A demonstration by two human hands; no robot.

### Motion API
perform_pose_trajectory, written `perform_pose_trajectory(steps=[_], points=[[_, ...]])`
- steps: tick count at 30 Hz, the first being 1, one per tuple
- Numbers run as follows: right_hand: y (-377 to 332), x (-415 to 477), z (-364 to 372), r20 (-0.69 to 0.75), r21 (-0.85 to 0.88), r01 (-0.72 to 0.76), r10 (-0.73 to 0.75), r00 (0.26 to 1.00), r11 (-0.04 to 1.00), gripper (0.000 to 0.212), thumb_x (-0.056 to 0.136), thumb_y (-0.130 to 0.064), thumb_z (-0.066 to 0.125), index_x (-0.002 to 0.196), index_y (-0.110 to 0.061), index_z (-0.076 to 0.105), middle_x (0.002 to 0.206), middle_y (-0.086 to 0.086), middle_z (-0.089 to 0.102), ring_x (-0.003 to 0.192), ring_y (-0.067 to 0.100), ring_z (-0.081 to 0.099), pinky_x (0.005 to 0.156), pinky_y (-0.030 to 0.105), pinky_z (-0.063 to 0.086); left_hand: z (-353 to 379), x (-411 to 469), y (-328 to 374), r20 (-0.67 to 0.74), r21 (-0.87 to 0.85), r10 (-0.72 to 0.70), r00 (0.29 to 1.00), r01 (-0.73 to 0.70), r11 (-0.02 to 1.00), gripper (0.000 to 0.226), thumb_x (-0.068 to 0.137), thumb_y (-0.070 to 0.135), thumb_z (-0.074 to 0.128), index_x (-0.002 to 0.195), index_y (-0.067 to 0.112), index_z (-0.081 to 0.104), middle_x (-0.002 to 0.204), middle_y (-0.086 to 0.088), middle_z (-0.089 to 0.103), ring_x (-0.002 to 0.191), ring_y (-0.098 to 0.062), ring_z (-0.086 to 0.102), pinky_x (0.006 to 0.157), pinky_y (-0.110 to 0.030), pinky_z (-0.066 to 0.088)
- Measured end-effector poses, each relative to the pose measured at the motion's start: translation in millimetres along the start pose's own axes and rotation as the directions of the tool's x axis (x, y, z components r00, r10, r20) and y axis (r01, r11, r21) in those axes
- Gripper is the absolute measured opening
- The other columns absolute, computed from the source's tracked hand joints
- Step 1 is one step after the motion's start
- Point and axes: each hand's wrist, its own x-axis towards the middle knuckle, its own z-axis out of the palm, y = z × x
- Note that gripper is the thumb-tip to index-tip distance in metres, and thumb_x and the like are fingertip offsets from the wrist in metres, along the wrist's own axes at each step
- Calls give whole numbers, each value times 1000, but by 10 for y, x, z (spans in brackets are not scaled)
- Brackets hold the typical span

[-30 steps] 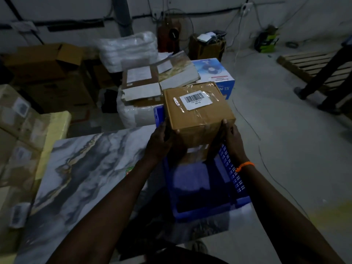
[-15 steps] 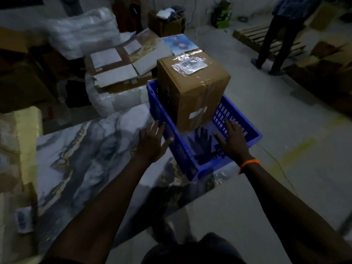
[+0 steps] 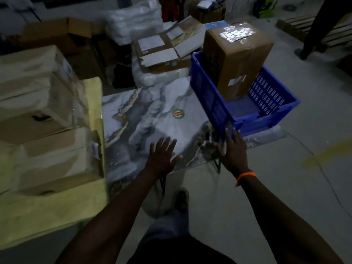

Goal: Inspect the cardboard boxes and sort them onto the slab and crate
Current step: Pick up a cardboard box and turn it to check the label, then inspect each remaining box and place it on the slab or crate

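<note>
One cardboard box stood upright in the far end of the blue crate, label side up; that box counted as sorted. No box lay on the marble slab, which carried only one round sticker and the crate on its right end. At least two pale boxes were stacked on the yellow surface to the left. Dim light and blur prevented an exact count. These appeared to be the unsorted stock, so the task was judged to be at an early stage.

Hand status:
- The left hand was empty, with fingers spread flat over the slab's near edge.
- The right hand was also empty and spread, just beside the crate's near corner.

Contact with the slab could not be confirmed for either hand.
</note>
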Motion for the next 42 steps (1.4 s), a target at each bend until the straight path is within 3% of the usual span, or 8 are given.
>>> perform_pose_trajectory(steps=[6,15,22,25,29,33,37,42], points=[[-775,-504,561,192,17,106,-107,975,994,79,97,-62,44,155,-9,41,158,24,41,149,43,33,116,58,32,-81,-782,-594,114,-17,-140,984,143,990,98,85,83,-3,158,25,30,165,-5,28,152,-30,23,119,-58,16],[-2496,-542,1599,266,132,298,-323,908,945,84,100,-71,32,151,-6,48,153,19,50,146,40,39,119,54,34,-301,-1353,-2379,133,38,-230,964,227,973,71,101,63,26,143,12,54,149,-17,51,136,-42,48,102,-60,46],[-4022,-563,2599,359,187,274,-325,875,943,68,96,-51,53,147,-6,52,149,22,52,139,41,45,112,55,44,-696,-2016,-4184,84,-11,-391,917,393,920,86,88,66,24,148,9,48,153,-18,45,145,-39,35,115,-50,33],[-4526,-592,2889,454,190,140,-214,865,972,69,101,-52,57,152,-7,46,151,21,49,137,41,47,112,49,41,-776,-2348,-4791,160,13,-433,887,437,899,89,87,67,19,155,12,35,164,-15,27,152,-36,20,119,-45,23],[-4975,-649,2952,494,262,-110,-36,869,959,79,100,-43,65,160,-7,29,159,19,42,141,36,45,107,36,39,-713,-2516,-5360,100,-89,-437,894,445,891,75,91,63,37,147,15,48,156,-16,39,141,-40,39,109,-51,42],[-5042,-655,3001,487,332,-261,73,870,906,76,96,-35,72,157,-11,34,136,16,64,121,34,62,90,25,43,-858,-2456,-5353,83,-292,-535,841,534,793,82,90,51,68,156,17,32,165,-11,21,149,-33,24,113,-47,38],[-4989,-601,3113,533,394,-373,122,837,840,54,85,-68,69,127,-35,63,112,-11,75,103,12,71,91,40,58,-894,-2413,-5277,168,-538,-622,765,600,592,106,80,33,85,160,11,18,164,-13,25,144,-29,37,105,-33,40],[-5169,-723,2797,446,528,-439,203,872,727,20,90,-47,77,90,-34,62,85,-8,69,77,6,72,64,19,54,-968,-2518,-5334,164,-582,-610,775,575,575,110,65,77,71,154,23,35,150,-5,50,130,-26,54,98,-38,51]])
